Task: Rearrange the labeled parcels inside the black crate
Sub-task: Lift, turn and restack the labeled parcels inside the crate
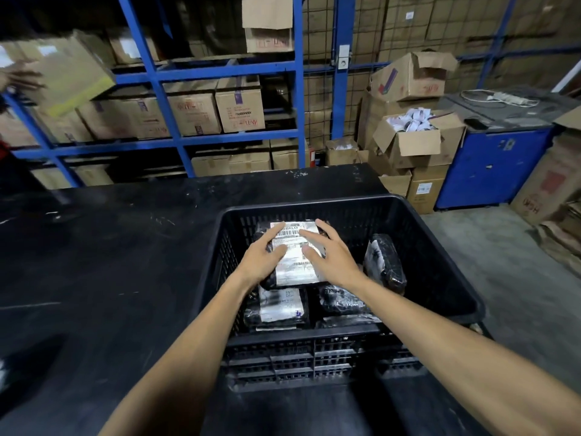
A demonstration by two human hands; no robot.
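Crate: the black crate (pixel 446 247) sits at the near right edge of the dark bench (pixel 110 262), its near wall at 6 o'clock.
Near parcels: a labeled parcel (pixel 279 306) lies flat at the crate's near left; a dark unlabeled-looking parcel (pixel 342 298) lies just beside it toward 3 o'clock.
Upright parcel: a black parcel (pixel 385 262) stands on edge against the right wall, at 3 o'clock from the hands.
Top parcel: the large-label parcel (pixel 294 256) rests over the near ones, angled toward the far wall at 12 o'clock.
Left hand: the left hand (pixel 264 258) lies flat on the parcel's left edge, fingers (pixel 276 229) spread and not curled under; it holds nothing closed.
Right hand: the right hand (pixel 333 256) presses the right side likewise, fingers (pixel 327 228) splayed open.
Step in hand: probably seating or squaring this parcel.
Doing it well: keep both palms even, slide it toward 12 o'clock until flush, label up and readable, without tipping the upright parcel.
Beyond: blue shelving (pixel 239 70) with cartons stands past the bench.
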